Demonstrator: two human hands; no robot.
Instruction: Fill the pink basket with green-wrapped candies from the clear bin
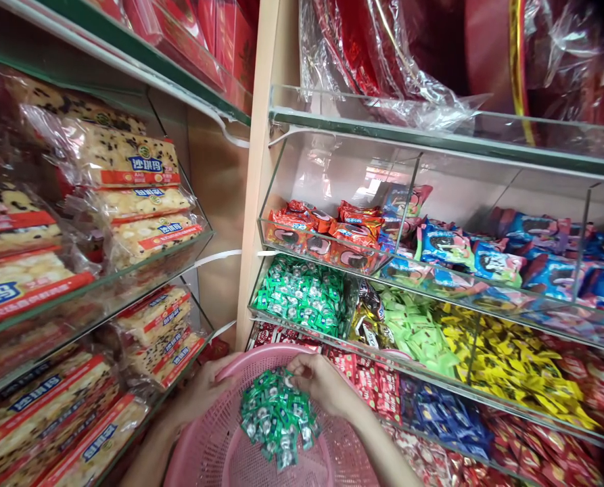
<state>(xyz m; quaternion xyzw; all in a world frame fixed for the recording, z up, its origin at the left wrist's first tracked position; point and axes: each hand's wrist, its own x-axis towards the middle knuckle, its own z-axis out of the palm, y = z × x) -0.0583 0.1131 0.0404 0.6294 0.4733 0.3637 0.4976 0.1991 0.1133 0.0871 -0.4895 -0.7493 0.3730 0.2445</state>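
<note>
A pink mesh basket (205, 433) is at the bottom centre, with a heap of small green-wrapped candies (279, 419) inside. My left hand (213, 382) is wrapped round the basket's left rim. Over the right side of the heap, my right hand (314, 379) has its fingers curled together at the candies; what they pinch, if anything, is too small to make out. Just behind the basket, a clear shelf bin holds many more green candies (302, 291).
Packaged pastries (139, 162) fill glass shelves at the left. A wooden post (258, 169) stands behind the basket. To the right, tiered bins hold yellow candies (515, 358), blue candies (446, 412) and blue snack packs (446, 245). Plastic-wrapped red items hang above.
</note>
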